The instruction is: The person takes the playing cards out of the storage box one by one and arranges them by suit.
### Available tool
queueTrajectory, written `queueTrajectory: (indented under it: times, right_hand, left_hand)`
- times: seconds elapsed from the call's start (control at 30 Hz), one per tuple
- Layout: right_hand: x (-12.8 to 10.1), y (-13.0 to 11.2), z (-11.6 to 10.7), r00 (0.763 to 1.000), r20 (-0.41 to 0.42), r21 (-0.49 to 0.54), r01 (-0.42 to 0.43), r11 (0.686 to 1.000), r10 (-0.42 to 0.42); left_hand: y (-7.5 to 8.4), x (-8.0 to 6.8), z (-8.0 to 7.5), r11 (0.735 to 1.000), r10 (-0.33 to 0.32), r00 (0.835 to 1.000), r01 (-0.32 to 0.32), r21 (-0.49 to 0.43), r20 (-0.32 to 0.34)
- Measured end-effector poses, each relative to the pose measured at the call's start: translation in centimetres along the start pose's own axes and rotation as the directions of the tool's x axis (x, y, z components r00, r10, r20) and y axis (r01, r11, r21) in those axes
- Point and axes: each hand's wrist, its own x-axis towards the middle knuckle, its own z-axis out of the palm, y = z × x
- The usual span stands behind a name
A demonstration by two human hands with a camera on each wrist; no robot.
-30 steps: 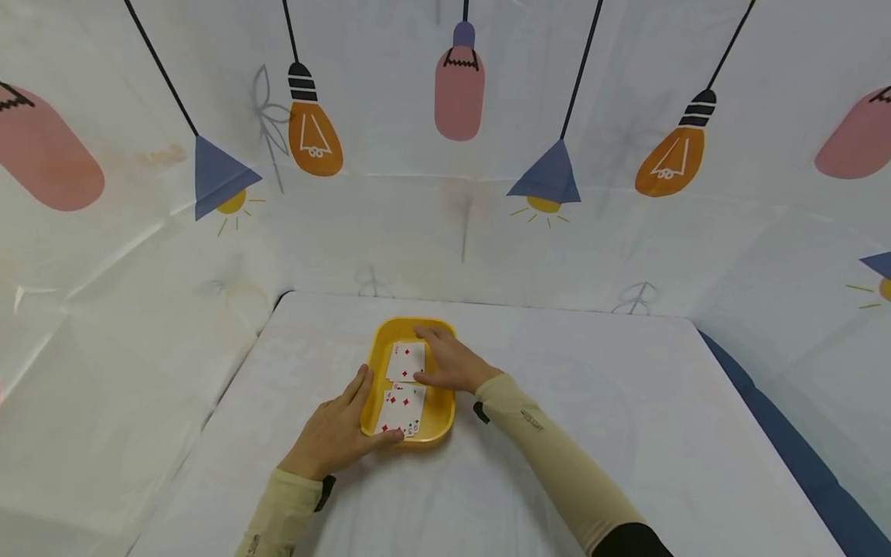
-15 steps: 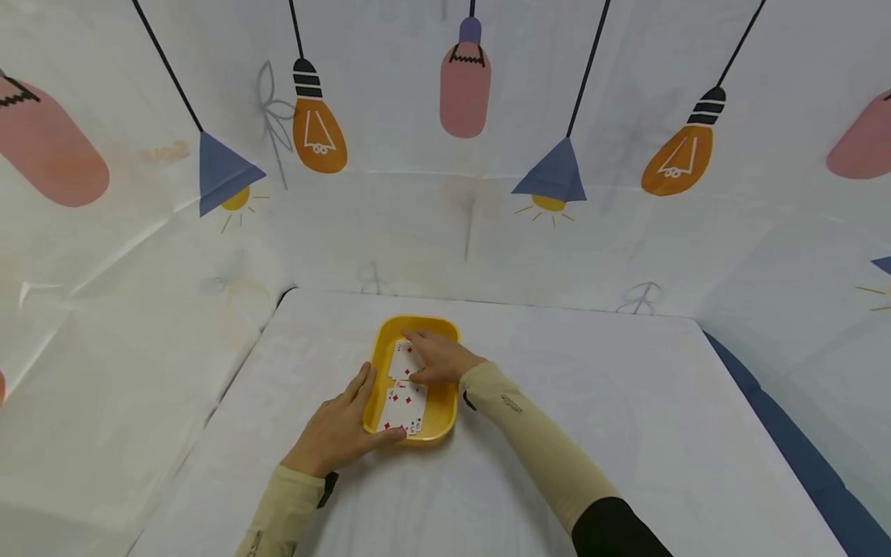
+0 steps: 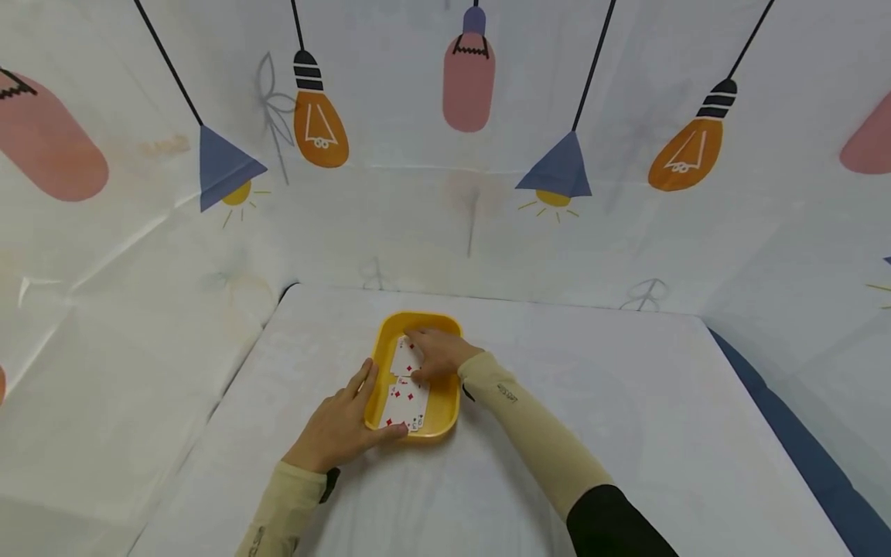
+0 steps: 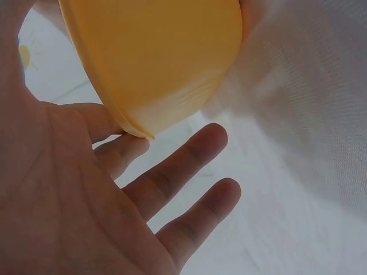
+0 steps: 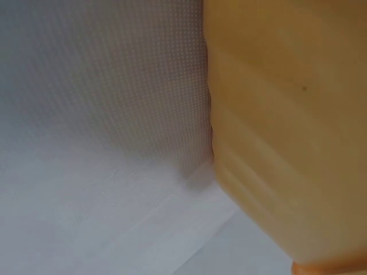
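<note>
Inside a yellow tray (image 3: 445,398) lie white playing cards (image 3: 402,406) bearing red diamonds.

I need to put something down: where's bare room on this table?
Widest: the white table right of the right sleeve. Smaller: between the yellow tray and the table's left edge, beyond the left hand. Crowded: the tray, with the left hand against it and the right hand over its playing cards.
</note>
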Motion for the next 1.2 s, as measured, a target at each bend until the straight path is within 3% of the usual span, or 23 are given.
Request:
queueTrajectory:
  times: [0.8,1.2]
  right_hand:
    - [0.28,-0.02,0.18,1.0,-0.026,0.01,-0.011,1.0,0.012]
    - [0.67,0.15,0.27,0.999,-0.033,-0.033,0.002,0.999,-0.003]
  left_hand:
    - [0.24,0.07,-0.09,1.0,-0.009,1.0,0.009,0.01,0.023]
    - [0.04,0.23,-0.01,1.0,-0.018,0.999,0.018,0.005,0.033]
